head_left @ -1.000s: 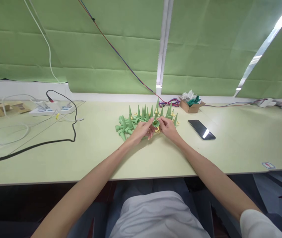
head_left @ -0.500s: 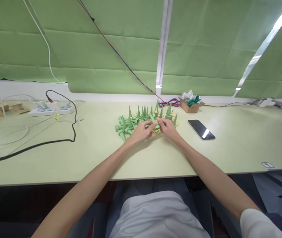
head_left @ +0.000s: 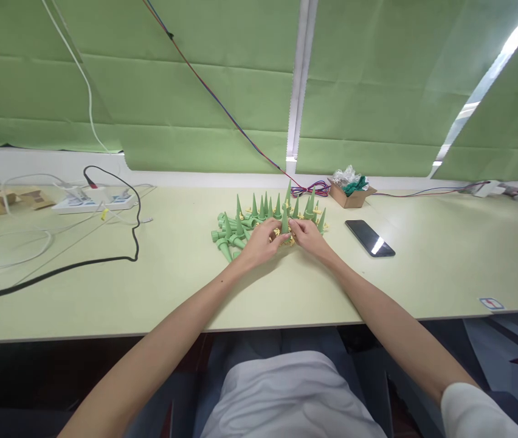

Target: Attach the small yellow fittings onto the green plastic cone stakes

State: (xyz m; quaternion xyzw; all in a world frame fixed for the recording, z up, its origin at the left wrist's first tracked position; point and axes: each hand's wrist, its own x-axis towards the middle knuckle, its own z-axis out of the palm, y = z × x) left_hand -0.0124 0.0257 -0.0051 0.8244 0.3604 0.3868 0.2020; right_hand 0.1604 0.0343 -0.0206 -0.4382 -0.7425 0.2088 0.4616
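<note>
Between my two hands a green plastic watering spike (head_left: 285,222) stands point up. My left hand (head_left: 261,243) is closed on it from the left, thumb low on its near side. From the right, the fingertips of my right hand (head_left: 308,236) pinch at its side; the exact spot they grip is partly hidden. Behind my hands several more green spikes (head_left: 254,207) stand upright, some with small yellow valve pieces (head_left: 325,227) near their bases. Loose green spikes (head_left: 224,248) lie in a heap to the left of my left hand. Small yellow pieces show partly beneath my fingers.
A black phone (head_left: 370,238) lies right of my hands. Behind it a small cardboard box (head_left: 352,198) holds crumpled clear and green plastic. A coil of red and blue wire (head_left: 311,189) rests by the wall. At left are a power strip (head_left: 95,204) and a black cable (head_left: 81,263).
The spike in my hands has turned from leaning left to upright. My left hand has shifted slightly to the right and its thumb has dropped lower; my right hand has barely moved.
</note>
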